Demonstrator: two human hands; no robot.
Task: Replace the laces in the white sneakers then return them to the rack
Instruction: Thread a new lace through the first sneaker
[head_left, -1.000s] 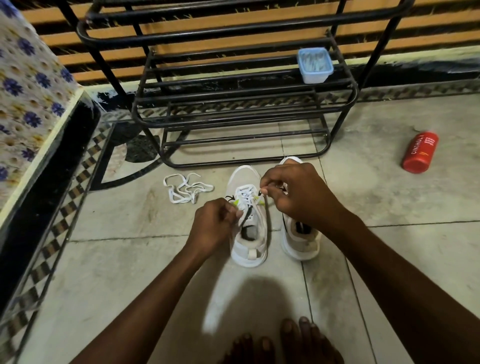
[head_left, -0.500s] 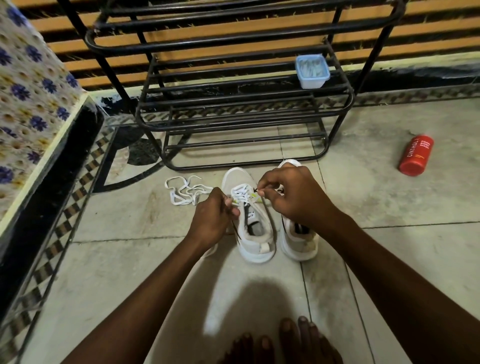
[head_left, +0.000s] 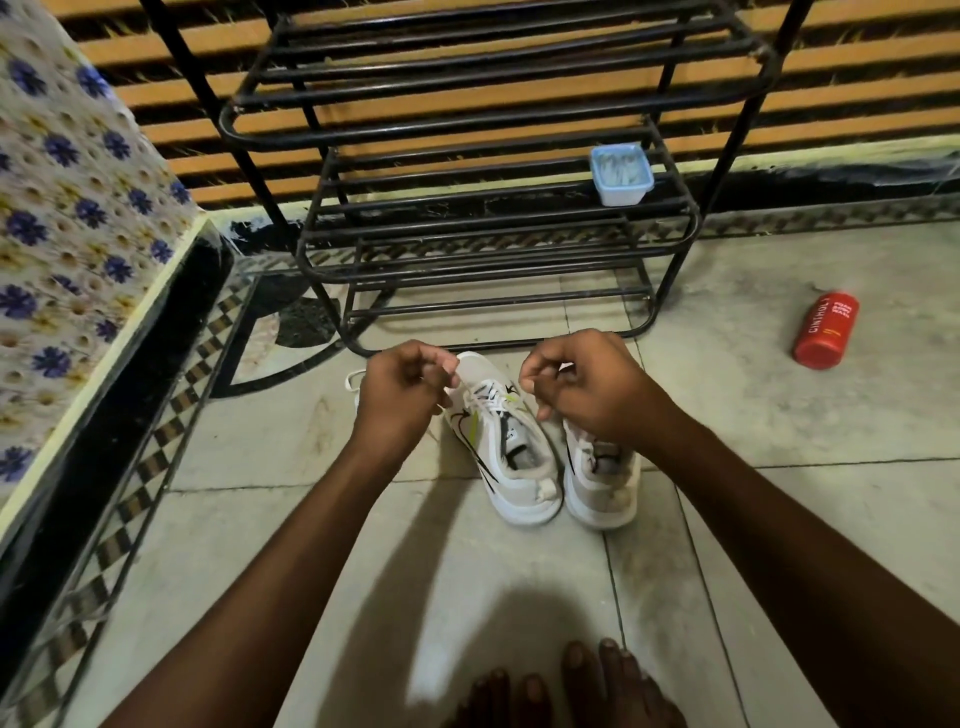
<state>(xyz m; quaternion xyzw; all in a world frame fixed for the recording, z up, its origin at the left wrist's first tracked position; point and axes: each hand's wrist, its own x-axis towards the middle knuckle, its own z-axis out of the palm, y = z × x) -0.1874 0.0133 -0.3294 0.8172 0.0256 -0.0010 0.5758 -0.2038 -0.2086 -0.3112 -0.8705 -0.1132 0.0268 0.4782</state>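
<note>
Two white sneakers stand side by side on the tiled floor in front of the black metal rack (head_left: 488, 244). The left sneaker (head_left: 506, 452) has black and lime marks, and a white lace (head_left: 491, 397) is threaded across its front eyelets. My left hand (head_left: 402, 397) pinches one end of that lace beside the toe. My right hand (head_left: 589, 387) pinches the other end and covers the front of the right sneaker (head_left: 602, 483). A loose white lace (head_left: 353, 379) lies on the floor, mostly hidden behind my left hand.
A small blue plastic tub (head_left: 621, 174) sits on a rack shelf. A red bottle (head_left: 826, 330) lies on the floor at the right. A flower-patterned cloth (head_left: 67, 208) covers a raised ledge at the left. My bare toes (head_left: 571, 686) show at the bottom edge.
Both hands have moved apart and up from the left sneaker's tongue, drawing the lace ends outward. The left hand now covers most of the loose lace on the floor.
</note>
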